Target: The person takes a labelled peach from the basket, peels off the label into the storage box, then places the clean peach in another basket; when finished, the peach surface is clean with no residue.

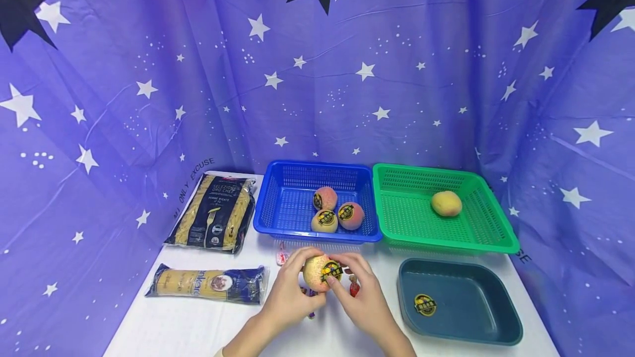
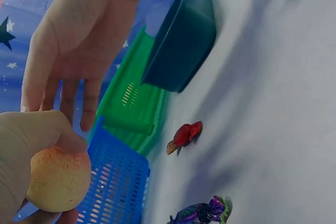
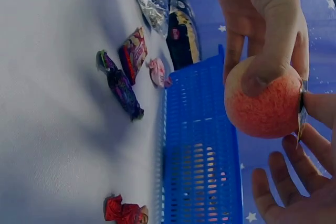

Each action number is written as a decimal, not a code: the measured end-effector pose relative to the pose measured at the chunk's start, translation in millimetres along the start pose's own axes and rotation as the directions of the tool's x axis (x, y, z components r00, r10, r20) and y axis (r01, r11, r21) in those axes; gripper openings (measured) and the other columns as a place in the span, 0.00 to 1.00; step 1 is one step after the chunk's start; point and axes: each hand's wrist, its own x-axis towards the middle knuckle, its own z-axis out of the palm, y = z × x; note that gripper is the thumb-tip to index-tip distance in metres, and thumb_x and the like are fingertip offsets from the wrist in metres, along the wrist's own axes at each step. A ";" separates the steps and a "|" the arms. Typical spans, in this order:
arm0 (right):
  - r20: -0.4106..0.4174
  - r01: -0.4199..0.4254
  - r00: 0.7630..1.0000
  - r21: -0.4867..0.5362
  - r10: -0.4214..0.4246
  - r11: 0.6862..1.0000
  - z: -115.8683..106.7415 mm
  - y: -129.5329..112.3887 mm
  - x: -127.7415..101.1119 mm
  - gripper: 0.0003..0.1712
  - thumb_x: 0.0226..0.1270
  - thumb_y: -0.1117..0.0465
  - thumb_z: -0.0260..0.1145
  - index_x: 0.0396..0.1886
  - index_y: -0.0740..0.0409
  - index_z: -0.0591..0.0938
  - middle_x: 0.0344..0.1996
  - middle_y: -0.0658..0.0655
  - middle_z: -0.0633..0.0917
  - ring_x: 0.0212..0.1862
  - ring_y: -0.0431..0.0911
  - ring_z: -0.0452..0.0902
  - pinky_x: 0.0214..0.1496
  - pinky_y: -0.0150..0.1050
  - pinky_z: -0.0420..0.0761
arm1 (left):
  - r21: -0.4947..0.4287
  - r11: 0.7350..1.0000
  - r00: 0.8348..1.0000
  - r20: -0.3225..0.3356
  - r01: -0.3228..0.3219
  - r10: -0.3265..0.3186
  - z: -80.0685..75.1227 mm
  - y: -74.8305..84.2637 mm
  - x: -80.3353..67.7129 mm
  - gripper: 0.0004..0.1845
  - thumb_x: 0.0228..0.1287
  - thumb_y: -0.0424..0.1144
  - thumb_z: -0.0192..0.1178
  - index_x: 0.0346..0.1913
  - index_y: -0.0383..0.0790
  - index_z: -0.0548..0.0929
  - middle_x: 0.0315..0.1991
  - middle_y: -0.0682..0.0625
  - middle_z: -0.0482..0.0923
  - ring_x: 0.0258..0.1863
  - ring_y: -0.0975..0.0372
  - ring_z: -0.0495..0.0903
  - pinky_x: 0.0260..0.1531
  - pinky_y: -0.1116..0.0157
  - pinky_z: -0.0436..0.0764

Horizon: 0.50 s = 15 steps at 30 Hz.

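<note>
Both hands hold one peach just above the white desk, right in front of the blue basket. Left hand has its grip closed round the peach from the left side, thumb on top; in the left wrist view the fruit sits in the curled fingers. Right hand grip: fingertips pinching at the round black-and-yellow sticker on the peach's front; in the right wrist view the sticker edge stands off the fruit between the fingers. Blue basket holds three more stickered peaches, bunched touching each other at its near right. Green basket touches the blue one on the right, one bare peach inside, no sticker showing. Dark teal tray sits in front of the green basket, one loose sticker lying on its floor. Two pasta packs left on the desk: penne bag at the back, long flat pack nearer. Wrapped candies scattered under and beside the hands: red one, purple one, pink one by the blue basket's front rim. Star-print purple cloth hangs behind and around.
</note>
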 end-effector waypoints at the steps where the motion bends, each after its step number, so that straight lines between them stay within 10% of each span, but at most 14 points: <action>1: -0.010 0.012 1.000 -0.007 -0.012 1.000 0.3 -0.7 -0.5 0.25 0.73 0.59 0.80 0.66 0.39 0.87 0.61 0.40 0.85 0.59 0.39 0.82 0.59 0.38 0.85 | 0.002 1.000 1.000 -0.001 -0.008 0.008 0.1 0.5 -0.1 0.46 0.43 0.29 0.84 0.70 0.54 0.81 0.68 0.59 0.81 0.65 0.60 0.84 0.64 0.59 0.88; 15: -0.116 0.128 0.986 0.064 -0.120 0.990 -10.9 -10.6 -6.7 0.17 0.71 0.71 0.77 0.48 0.43 0.91 0.41 0.43 0.90 0.39 0.38 0.83 0.40 0.31 0.83 | -0.019 0.999 0.998 0.046 0.036 -0.035 -0.2 3.2 -3.7 0.46 0.46 0.31 0.84 0.71 0.58 0.79 0.69 0.59 0.80 0.64 0.62 0.83 0.56 0.64 0.89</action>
